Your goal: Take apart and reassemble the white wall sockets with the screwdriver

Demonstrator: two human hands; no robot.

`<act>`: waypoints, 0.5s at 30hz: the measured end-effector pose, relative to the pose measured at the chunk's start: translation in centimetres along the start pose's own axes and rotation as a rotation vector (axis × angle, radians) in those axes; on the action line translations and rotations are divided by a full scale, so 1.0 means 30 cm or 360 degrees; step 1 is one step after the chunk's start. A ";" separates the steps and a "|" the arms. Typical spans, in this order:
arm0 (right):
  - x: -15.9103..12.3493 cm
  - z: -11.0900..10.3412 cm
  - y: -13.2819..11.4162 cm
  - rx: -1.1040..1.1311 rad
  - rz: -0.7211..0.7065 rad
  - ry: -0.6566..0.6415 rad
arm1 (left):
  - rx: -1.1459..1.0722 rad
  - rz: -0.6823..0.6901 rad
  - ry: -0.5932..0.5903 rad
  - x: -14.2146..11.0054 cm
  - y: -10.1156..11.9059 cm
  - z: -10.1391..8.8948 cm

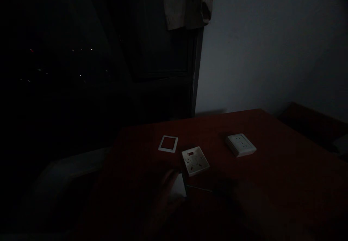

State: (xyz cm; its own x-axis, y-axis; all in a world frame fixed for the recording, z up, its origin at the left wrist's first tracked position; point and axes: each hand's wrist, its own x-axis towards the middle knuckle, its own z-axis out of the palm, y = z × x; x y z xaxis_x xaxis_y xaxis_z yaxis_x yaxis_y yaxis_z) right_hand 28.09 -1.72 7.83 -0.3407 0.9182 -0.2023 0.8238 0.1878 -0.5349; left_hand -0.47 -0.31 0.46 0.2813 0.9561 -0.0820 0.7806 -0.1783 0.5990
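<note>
In the dim light my left hand (165,192) is closed around a white socket panel (178,187), tilted near the front of the table. From the right, the thin metal shaft of a screwdriver (199,188) reaches the panel's edge. Its handle lies in the dark where my right hand (233,193) is, barely visible and seemingly wrapped round it. Just beyond the panel sits an open white mounting box (195,161), its hollow side up. A white square frame (168,144) lies flat behind it to the left.
An assembled white wall socket (241,145) stands on its box at the right of the reddish table (217,125). A dark window with small distant lights is at the left. Cloth (187,5) hangs at the top, beside a pale wall (266,45).
</note>
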 end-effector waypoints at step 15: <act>0.154 -0.187 -0.146 -0.0648 -0.0451 -0.0375 | -0.0017 0.0070 -0.0022 -0.002 0.039 0.006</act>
State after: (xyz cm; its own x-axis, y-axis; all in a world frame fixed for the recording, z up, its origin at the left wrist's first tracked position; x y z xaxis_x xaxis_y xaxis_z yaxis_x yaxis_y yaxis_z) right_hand 25.44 3.64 13.85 -0.6284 0.7179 -0.2996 0.7779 0.5792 -0.2437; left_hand 0.54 -0.63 1.02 0.3228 0.9441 -0.0662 0.7614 -0.2175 0.6106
